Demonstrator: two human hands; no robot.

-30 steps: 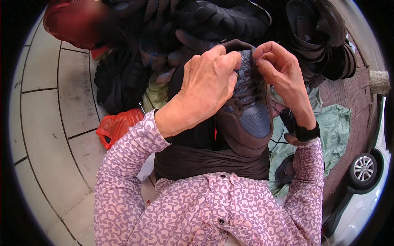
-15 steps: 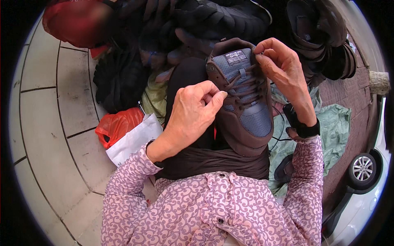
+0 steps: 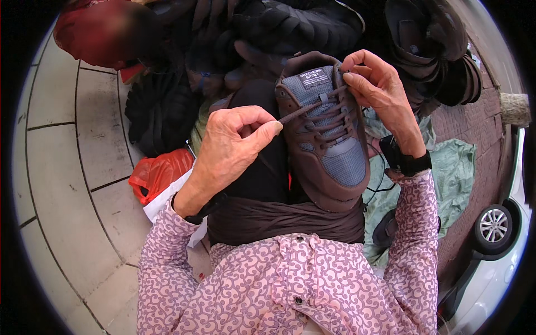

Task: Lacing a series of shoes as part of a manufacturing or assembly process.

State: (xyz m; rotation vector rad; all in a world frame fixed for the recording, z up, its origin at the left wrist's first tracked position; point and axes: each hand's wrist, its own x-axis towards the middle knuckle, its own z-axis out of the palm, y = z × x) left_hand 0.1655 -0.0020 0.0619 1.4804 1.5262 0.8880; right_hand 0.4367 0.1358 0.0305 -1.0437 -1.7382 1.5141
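A brown sneaker point(image 3: 329, 192) with a blue-grey mesh tongue and toe rests on my lap, toe toward me. Its dark brown shoelace point(image 3: 304, 111) stretches straight across the tongue. At the left, my left hand point(image 3: 229, 139) is closed, pinching that lace between thumb and forefinger. My right hand point(image 3: 379, 89) is closed too, its thumb and forefinger pinched at the upper right eyelets, with a small dark bit of lace showing at the fingertips. The lower rows of lacing lie crossed over the tongue. Many dark strands that look like laces point(image 3: 279, 223) lie across my lap.
Dark shoes point(image 3: 301, 25) are heaped ahead, with more stacked at the far right point(image 3: 430, 44). A red plastic bag point(image 3: 159, 176) lies at left on the tiles point(image 3: 61, 151). Green sheeting point(image 3: 452, 178) covers paving at right, near a white car's wheel point(image 3: 493, 230). A person's red headwear point(image 3: 84, 33) is at upper left.
My left hand has moved left, away from the sneaker, drawing the lace taut across the tongue. My right hand stays at the upper right eyelets, shifted only slightly.
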